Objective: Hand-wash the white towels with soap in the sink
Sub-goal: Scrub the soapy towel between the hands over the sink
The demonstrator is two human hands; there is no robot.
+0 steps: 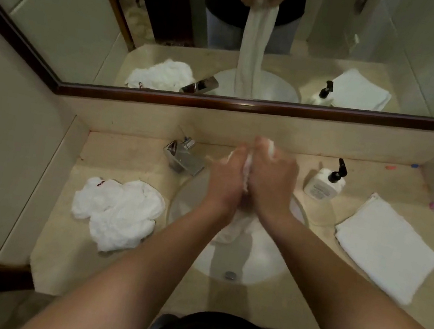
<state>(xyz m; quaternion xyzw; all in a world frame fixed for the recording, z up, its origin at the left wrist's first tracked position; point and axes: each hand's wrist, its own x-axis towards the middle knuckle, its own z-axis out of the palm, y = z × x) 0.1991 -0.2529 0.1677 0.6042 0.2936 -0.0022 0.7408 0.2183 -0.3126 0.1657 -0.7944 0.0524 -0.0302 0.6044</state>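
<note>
My left hand (226, 176) and my right hand (271, 177) are side by side above the white sink (265, 264), both gripping one wet white towel (227, 230). The towel hangs down from my fists into the bowl; the mirror shows it as a long twisted strip. A crumpled white towel (117, 212) lies on the counter left of the sink. A folded white towel (387, 247) lies flat on the counter to the right. A white soap bottle with a black pump (324, 183) stands behind the sink on the right.
A chrome tap (184, 157) stands at the back left of the sink. The drain (230, 275) sits at the near side of the bowl. A dark-framed mirror (247, 110) runs along the wall behind the beige stone counter (131, 155). Tiled walls close in both sides.
</note>
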